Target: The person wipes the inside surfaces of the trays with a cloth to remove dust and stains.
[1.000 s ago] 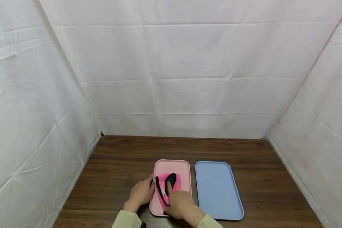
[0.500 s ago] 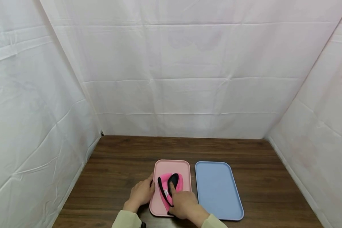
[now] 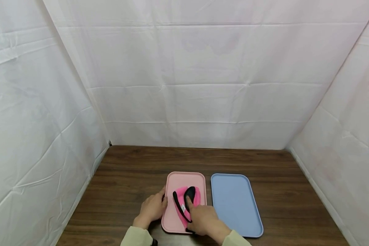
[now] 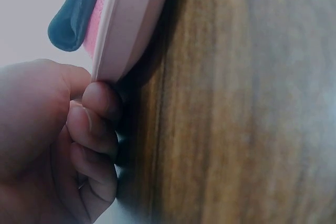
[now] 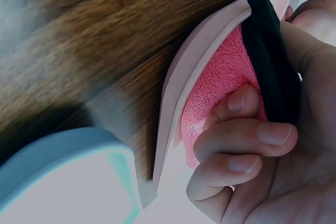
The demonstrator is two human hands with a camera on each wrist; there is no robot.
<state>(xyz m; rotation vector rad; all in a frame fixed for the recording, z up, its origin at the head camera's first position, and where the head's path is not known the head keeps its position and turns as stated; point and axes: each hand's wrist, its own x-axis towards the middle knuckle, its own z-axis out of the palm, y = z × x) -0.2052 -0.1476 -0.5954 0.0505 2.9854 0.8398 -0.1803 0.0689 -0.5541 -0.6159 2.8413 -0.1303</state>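
Fingers (image 5: 242, 137) of your right hand (image 3: 203, 218) grip the pink terry-cloth piece with black trim (image 3: 181, 195), at the frame's lower centre, on the rectangular pink tray (image 3: 186, 178), whose rim your left hand (image 3: 153, 206) pinches. Probably light and floppy; hold its trimmed edge.

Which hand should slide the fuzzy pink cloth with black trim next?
Probably the right hand: it's touching the pink cloth, while the left hand is holding the pink rectangular tray by its edge.
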